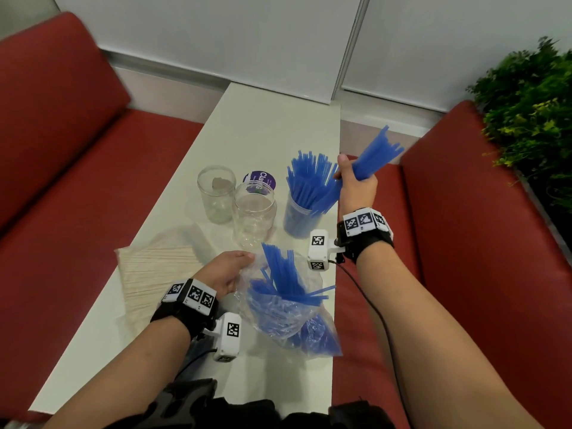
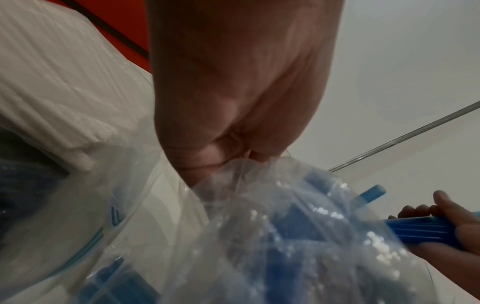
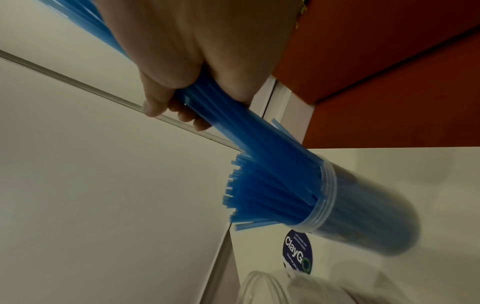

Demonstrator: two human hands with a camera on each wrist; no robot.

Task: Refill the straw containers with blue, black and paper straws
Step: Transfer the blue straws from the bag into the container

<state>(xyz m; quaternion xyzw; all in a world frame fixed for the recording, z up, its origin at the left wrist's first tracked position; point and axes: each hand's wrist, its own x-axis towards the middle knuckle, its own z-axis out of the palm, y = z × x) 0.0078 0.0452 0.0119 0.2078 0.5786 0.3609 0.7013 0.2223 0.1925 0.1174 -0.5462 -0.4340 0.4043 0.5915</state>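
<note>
Nearest, left hand (image 1: 227,272) pinches crinkly clear bag (image 1: 288,317) of blue straws. At 9 o'clock: paper straws (image 1: 154,274), wrapped. Beyond, two clear empty jars (image 1: 253,218), round sticker (image 1: 259,181). At 1 o'clock, right hand (image 1: 359,184) grips blue straw bundle (image 1: 376,153), lower ends in packed jar (image 1: 301,218).

Both forearms are bare, with no sleeves. Each wrist wears a black fabric wrist strap (image 1: 365,243) topped by a band of white blocks printed with black-and-white square fiducial markers (image 1: 364,220); the left wrist's band (image 1: 192,295) matches it. A small white camera module (image 1: 318,249) bearing the same kind of marker juts from the inner side of the right strap, and a like module (image 1: 228,335) hangs from the left. A thin black cable (image 1: 365,292) trails from the right module along the forearm; another cable (image 1: 192,362) leaves the left one.
</note>
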